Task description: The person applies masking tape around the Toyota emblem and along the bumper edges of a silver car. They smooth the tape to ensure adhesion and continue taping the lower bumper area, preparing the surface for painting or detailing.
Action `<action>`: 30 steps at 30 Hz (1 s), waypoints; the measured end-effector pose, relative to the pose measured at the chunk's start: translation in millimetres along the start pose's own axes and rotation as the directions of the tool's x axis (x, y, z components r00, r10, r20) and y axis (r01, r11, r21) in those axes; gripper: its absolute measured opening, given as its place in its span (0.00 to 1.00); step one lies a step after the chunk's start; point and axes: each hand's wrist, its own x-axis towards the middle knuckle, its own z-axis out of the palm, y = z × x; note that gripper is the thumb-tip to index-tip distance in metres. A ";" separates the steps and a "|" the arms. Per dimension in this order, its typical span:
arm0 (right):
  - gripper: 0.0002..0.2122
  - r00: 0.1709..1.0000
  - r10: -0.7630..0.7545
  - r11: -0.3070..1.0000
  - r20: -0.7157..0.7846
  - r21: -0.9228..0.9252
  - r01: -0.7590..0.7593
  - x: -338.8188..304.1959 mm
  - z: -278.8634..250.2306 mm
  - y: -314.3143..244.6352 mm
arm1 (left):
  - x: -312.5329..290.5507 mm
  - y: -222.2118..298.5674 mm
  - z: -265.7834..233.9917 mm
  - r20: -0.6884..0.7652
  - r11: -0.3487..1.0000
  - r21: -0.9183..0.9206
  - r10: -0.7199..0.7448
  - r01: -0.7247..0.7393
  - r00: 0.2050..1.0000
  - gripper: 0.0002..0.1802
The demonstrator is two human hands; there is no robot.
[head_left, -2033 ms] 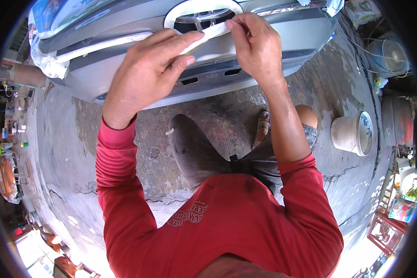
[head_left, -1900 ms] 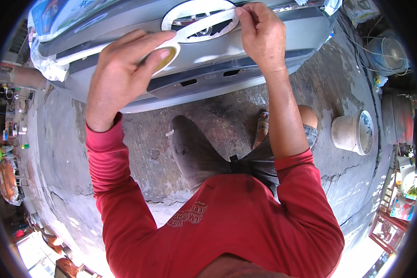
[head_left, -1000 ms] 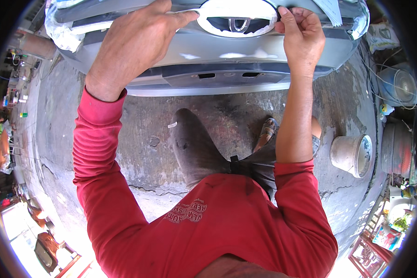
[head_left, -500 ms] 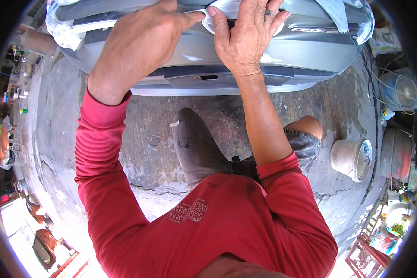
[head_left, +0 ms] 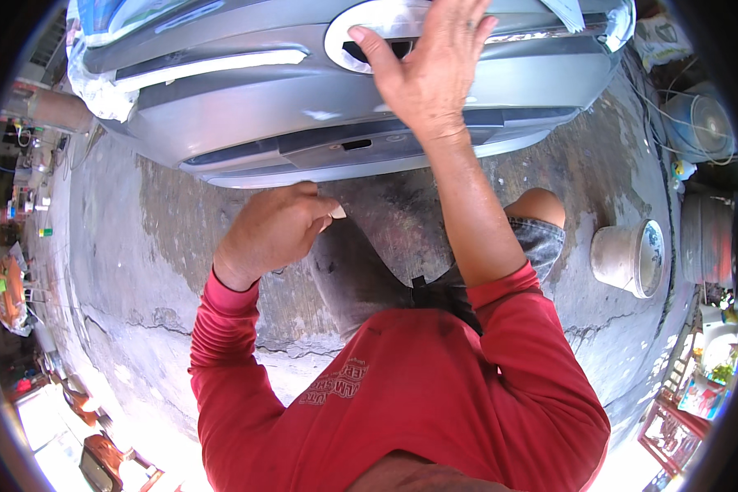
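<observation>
My right hand (head_left: 435, 78) lies with thumb and fingers apart on a white-covered oval (head_left: 336, 37) in a silver-grey car body panel (head_left: 246, 107). A dark opening shows inside the oval, partly hidden by the hand. Lower and to the left, my left hand (head_left: 279, 228) is closed in a pinch above my trouser knee. A small whitish strip, like a scrap of tape (head_left: 338, 211), sticks out from between its thumb and finger. Left of the oval, a long white-covered band (head_left: 213, 68) runs along the panel.
White plastic sheeting (head_left: 98, 90) wraps the panel's left corner. A whitish bucket (head_left: 623, 256) stands on the cracked concrete floor (head_left: 172, 271) to the right. Behind it are a blue drum (head_left: 693, 127) with loose cables. A folded paper (head_left: 564, 12) hangs at upper right.
My left hand has come away from the oval, down and toward me to my knee, and pinches a whitish strip. My right hand stays on the oval. The view has shifted slightly.
</observation>
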 end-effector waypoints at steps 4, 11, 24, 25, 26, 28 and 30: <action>0.60 0.999 0.014 0.996 -0.035 -0.084 -0.017 12.3 -18.4 28.5 | 1.2 0.9 10.7 0.038 0.997 -0.070 0.016 -0.013 0.999 0.09; 0.36 0.970 0.077 0.975 -0.229 -0.187 -0.122 -3.5 -74.3 85.9 | 22.5 -16.4 30.2 -0.115 0.957 -0.220 0.169 -0.191 0.979 0.18; 0.13 0.699 0.418 0.612 0.580 0.388 -0.689 -97.9 -108.6 27.0 | 87.9 11.7 40.1 -0.550 0.808 -0.359 0.223 -0.468 0.805 0.29; 0.11 0.706 0.404 0.609 0.581 0.405 -0.682 -96.2 -111.1 27.2 | 86.0 14.4 40.0 -0.528 0.811 -0.372 0.215 -0.452 0.821 0.28; 0.10 0.746 0.367 0.684 0.556 0.383 -0.621 -92.3 -114.3 25.0 | 86.1 16.1 37.9 -0.509 0.816 -0.379 0.210 -0.437 0.835 0.27; 0.06 0.814 0.279 0.811 0.510 0.329 -0.484 -83.2 -122.1 19.3 | 90.1 11.4 31.7 -0.505 0.804 -0.439 0.148 -0.401 0.850 0.24; 0.06 0.901 0.123 0.892 0.416 0.351 -0.285 -76.2 -120.8 22.5 | 98.7 7.2 32.6 -0.526 0.814 -0.463 0.066 -0.350 0.848 0.15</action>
